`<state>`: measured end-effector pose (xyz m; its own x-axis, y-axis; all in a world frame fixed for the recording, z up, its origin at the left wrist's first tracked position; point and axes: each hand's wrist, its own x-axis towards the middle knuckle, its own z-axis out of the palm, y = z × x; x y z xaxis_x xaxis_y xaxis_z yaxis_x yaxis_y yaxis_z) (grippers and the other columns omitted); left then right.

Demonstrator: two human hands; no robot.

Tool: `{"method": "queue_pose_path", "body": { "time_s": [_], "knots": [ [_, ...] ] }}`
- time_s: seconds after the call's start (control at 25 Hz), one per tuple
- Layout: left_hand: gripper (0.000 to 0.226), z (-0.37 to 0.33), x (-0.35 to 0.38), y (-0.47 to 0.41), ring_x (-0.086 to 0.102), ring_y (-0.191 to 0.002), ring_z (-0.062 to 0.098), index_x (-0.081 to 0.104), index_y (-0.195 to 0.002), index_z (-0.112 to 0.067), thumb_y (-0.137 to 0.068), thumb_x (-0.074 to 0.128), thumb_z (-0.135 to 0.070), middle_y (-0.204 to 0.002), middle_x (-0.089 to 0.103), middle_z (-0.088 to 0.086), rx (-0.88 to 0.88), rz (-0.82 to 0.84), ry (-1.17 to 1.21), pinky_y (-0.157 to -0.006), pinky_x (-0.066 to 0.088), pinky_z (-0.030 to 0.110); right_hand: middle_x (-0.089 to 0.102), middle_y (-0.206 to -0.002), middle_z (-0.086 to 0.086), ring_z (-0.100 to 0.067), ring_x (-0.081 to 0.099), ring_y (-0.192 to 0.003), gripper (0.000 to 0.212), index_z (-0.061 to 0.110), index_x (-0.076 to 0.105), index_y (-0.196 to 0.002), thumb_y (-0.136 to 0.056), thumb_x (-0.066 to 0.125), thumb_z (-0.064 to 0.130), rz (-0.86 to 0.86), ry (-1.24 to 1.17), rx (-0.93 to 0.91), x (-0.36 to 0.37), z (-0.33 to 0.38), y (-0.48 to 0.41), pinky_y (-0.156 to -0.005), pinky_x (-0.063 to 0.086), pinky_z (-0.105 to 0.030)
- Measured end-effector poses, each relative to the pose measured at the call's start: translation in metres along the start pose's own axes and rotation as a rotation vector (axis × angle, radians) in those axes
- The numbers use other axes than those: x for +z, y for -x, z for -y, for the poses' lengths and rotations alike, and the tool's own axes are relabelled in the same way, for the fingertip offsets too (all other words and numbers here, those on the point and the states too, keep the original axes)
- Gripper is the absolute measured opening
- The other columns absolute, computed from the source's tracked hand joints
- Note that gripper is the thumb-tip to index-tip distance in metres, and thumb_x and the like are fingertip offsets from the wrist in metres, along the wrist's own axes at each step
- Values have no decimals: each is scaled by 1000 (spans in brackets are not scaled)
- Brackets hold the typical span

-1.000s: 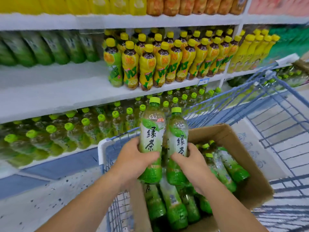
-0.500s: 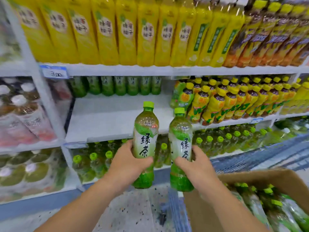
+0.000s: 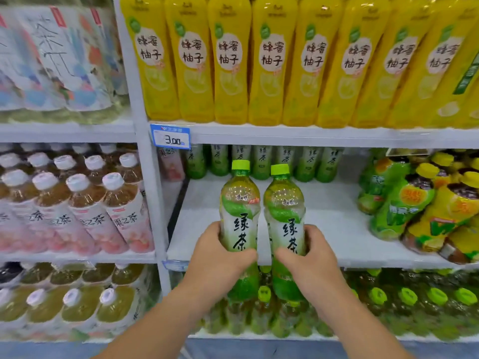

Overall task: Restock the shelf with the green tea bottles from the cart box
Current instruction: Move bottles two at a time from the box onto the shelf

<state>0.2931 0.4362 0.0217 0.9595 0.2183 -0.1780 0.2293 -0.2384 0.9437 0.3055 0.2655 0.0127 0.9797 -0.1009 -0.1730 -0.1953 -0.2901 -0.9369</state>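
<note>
White store shelf (image 3: 324, 224) lies mostly bare at its front, a row of green tea bottles (image 3: 261, 161) at the back. Left hand (image 3: 220, 265) and right hand (image 3: 311, 268) each grip one upright green-capped plastic bottle (image 3: 239, 211) (image 3: 283, 216), side by side before its front edge.

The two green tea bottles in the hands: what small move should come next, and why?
Probably push both bottles forward and set them upright on the bare middle shelf. The left hand and right hand each hold a green tea bottle at its front edge, and matching green bottles stand at the back.
</note>
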Motion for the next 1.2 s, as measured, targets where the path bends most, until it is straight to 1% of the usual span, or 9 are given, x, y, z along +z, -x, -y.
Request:
{"method": "queue_pose_path", "body": {
  "time_s": [0.12, 0.24, 0.44, 0.6, 0.72, 0.8, 0.88, 1.04, 1.2],
  "knots": [
    [36, 11, -14, -37, 69, -64, 0, 62, -99, -23, -72, 78, -6, -82, 74, -7, 52, -59, -1, -51, 53, 17, 69, -88, 10, -6, 66, -77, 32, 31, 58, -102, -79, 74, 16, -10, -35, -74, 31, -4, -39, -60, 51, -25],
    [35, 26, -32, -69, 71, -69, 8, 63, -99, -21, -72, 78, -5, -85, 75, -2, 105, -108, -18, -61, 61, 30, 71, -92, 8, -8, 69, -80, 38, 30, 58, -109, -78, 76, 16, -24, -62, -151, 63, -10, -70, -66, 55, -29],
    [36, 54, -43, -113, 65, -68, -4, 58, -96, -30, -74, 74, -7, -87, 70, -10, 233, -200, 0, -56, 47, 16, 69, -100, 9, -9, 68, -89, 44, 30, 55, -118, -81, 75, 16, -32, -85, -265, 103, -22, -109, -76, 58, -33],
    [36, 70, -41, -143, 67, -83, 6, 56, -99, -32, -77, 73, -10, -94, 69, -8, 337, -234, 65, -70, 54, 26, 68, -106, 10, -7, 66, -93, 48, 29, 51, -123, -83, 75, 19, -15, -64, -371, 121, -28, -132, -80, 56, -33],
    [38, 79, -40, -159, 67, -92, 9, 58, -107, -33, -78, 71, -13, -100, 70, -8, 401, -229, 107, -84, 57, 36, 63, -108, 18, 3, 60, -95, 48, 34, 47, -123, -86, 76, 26, 22, -32, -461, 127, -34, -141, -79, 50, -25],
    [36, 84, -39, -166, 65, -97, 11, 56, -106, -35, -80, 69, -14, -103, 68, -6, 422, -223, 125, -86, 55, 36, 64, -110, 19, 3, 60, -99, 44, 35, 50, -121, -86, 76, 31, 50, -27, -506, 125, -43, -144, -78, 50, -20],
    [38, 88, -37, -168, 63, -101, 14, 54, -106, -38, -76, 70, -21, -112, 63, -3, 433, -241, 107, -87, 53, 36, 67, -114, 18, -2, 63, -107, 44, 35, 55, -123, -85, 77, 35, 74, -8, -534, 123, -52, -148, -87, 52, -24],
    [68, 103, -34, -173, 60, -107, 15, 43, -124, -42, -63, 72, -34, -127, 52, 0, 412, -232, -37, -100, 52, 42, 68, -116, 17, -1, 64, -107, 48, 35, 56, -125, -84, 79, 27, 101, 70, -559, 122, -62, -152, -94, 52, -27],
    [62, 97, -41, -193, 64, -102, 18, 55, -120, -31, -64, 79, -42, -116, 63, -2, 330, -291, -172, -95, 55, 42, 64, -108, 20, -2, 61, -101, 37, 35, 54, -116, -87, 76, 24, 112, 115, -561, 135, -47, -165, -85, 47, -22]
  ]
}}
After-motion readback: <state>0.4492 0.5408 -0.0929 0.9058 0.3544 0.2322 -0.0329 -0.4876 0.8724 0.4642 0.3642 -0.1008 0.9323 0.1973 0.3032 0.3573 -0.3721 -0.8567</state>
